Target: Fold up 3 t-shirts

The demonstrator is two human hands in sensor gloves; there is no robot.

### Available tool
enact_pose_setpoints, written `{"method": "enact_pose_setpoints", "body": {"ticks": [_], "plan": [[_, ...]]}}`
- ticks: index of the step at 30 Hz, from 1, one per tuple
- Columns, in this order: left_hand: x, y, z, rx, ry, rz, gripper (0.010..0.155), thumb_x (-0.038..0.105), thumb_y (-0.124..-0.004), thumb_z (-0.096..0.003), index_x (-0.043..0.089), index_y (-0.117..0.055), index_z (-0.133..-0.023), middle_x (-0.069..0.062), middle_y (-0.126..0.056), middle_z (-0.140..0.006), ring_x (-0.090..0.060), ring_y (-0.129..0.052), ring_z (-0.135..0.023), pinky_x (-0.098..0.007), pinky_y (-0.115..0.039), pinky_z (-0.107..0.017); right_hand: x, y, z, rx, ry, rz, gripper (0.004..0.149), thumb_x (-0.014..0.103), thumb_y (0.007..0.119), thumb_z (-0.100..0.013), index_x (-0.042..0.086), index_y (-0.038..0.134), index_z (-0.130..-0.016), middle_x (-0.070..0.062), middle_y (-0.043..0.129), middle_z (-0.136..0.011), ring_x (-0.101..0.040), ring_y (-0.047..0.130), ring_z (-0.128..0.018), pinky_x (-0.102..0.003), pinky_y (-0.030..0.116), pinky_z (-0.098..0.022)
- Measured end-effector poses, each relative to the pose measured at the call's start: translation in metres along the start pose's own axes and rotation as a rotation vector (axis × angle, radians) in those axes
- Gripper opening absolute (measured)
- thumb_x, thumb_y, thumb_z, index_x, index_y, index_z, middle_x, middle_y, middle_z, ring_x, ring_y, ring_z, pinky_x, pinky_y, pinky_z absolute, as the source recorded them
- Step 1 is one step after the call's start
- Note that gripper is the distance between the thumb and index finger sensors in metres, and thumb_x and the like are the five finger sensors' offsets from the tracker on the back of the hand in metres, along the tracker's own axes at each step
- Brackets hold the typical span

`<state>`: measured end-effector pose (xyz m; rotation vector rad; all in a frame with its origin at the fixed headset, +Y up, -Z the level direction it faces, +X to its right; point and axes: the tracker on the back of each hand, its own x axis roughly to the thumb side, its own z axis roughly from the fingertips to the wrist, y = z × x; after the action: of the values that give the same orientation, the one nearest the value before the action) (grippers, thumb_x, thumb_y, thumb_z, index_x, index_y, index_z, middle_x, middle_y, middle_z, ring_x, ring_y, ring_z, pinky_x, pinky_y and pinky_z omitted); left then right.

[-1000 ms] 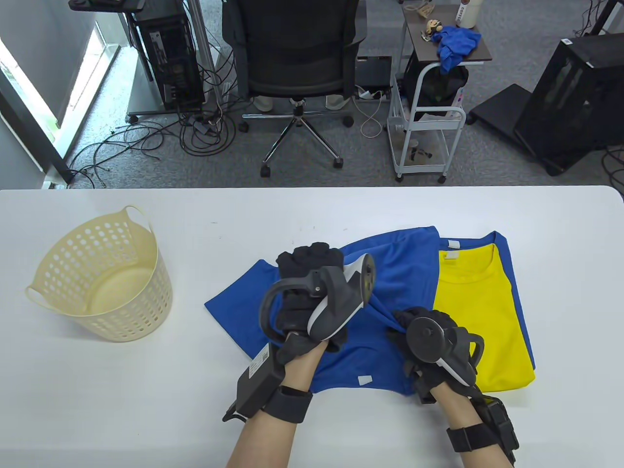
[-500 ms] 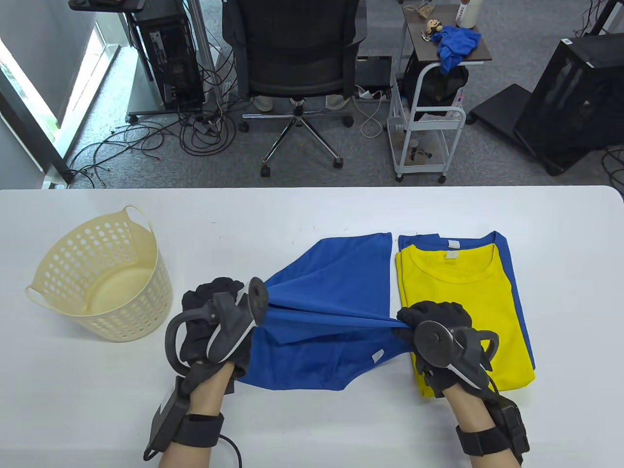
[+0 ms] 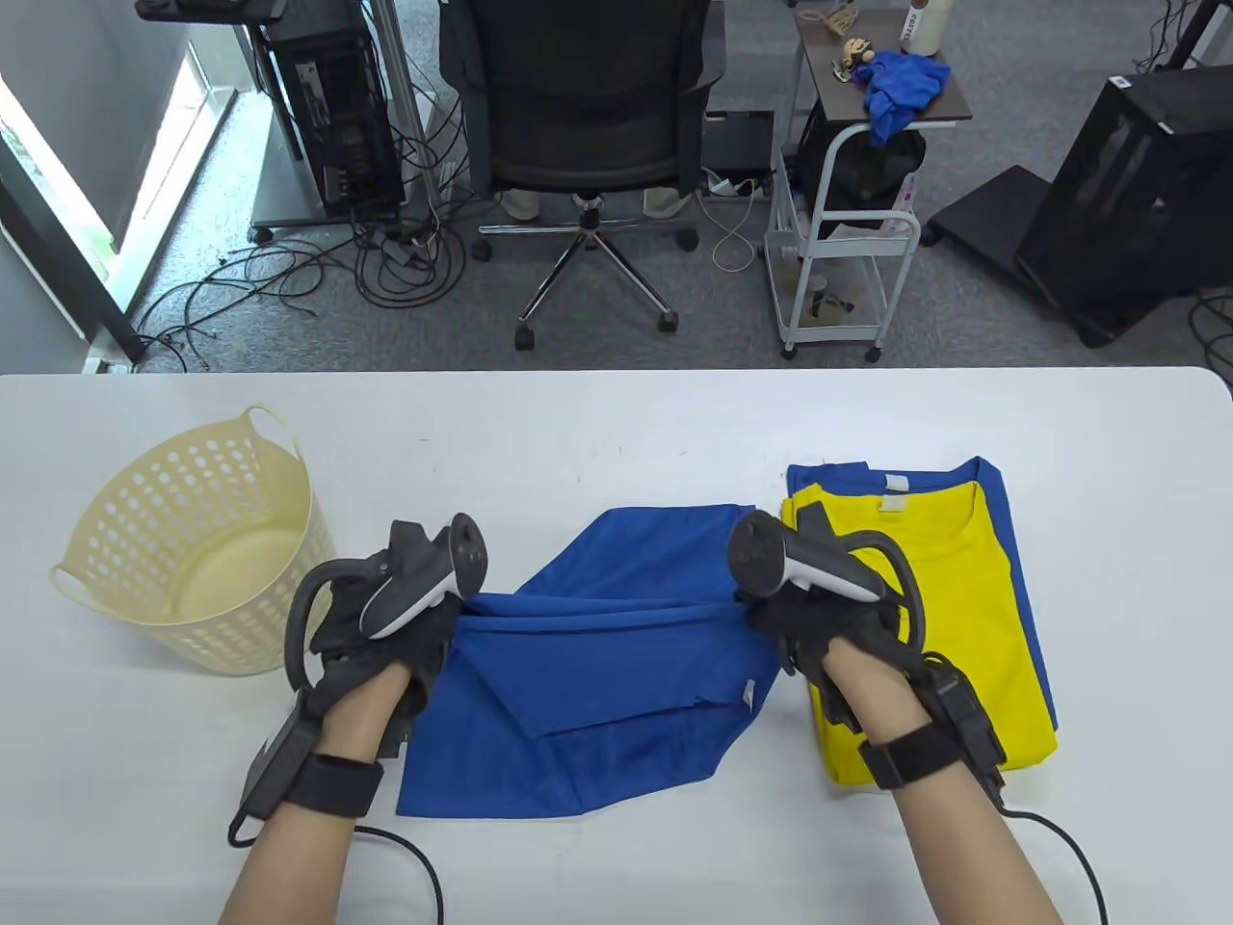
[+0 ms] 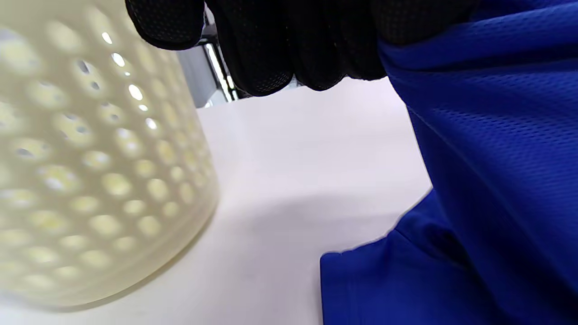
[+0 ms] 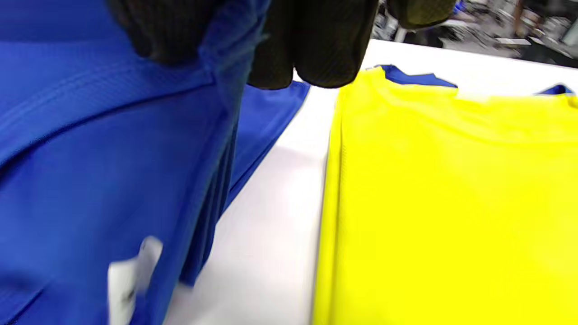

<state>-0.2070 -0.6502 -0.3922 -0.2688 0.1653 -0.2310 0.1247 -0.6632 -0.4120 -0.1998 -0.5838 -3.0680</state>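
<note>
Black office chair (image 3: 578, 106) on grey carpet (image 3: 674, 328).

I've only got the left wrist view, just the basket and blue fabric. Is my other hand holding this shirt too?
Observer: Yes. The right hand grips the blue t-shirt at its right end, and the left hand grips the left end.
Operator: Any other shirts around?
Observer: A yellow t-shirt lies folded to the right, on top of another blue t-shirt.
Operator: Does my shirt touch that stack?
Observer: No, in the right wrist view a strip of white table shows between them.
</note>
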Motion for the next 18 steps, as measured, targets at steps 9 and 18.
{"method": "enact_pose_setpoints", "body": {"ticks": [9, 18], "plan": [[-0.072, 0.174, 0.075, 0.858, 0.182, 0.469, 0.042, 0.047, -0.063, -0.0462, 0.038, -0.070, -0.087, 0.011, -0.068, -0.100, -0.016, -0.074, -0.095, -0.050, -0.062, -0.077, 0.004, -0.163, 0.100, -1.189, 0.161, -0.149, 0.041, 0.036, 0.077, -0.044, 0.037, 0.077, -0.085, 0.002, 0.080, -0.093, -0.032, 0.078, -0.088, -0.065, 0.050, -0.073], [-0.037, 0.072, 0.068, 0.546, 0.045, 0.272, 0.042, 0.049, -0.067, -0.0456, 0.037, -0.075, -0.085, 0.011, -0.074, -0.097, -0.017, -0.078, -0.093, -0.051, -0.064, -0.076, -0.001, -0.063, 0.093, -0.909, 0.015, 0.134, 0.041, 0.037, 0.079, -0.042, 0.036, 0.080, -0.083, 0.000, 0.084, -0.090, -0.034, 0.083, -0.084, -0.067, 0.054, -0.069]]}}
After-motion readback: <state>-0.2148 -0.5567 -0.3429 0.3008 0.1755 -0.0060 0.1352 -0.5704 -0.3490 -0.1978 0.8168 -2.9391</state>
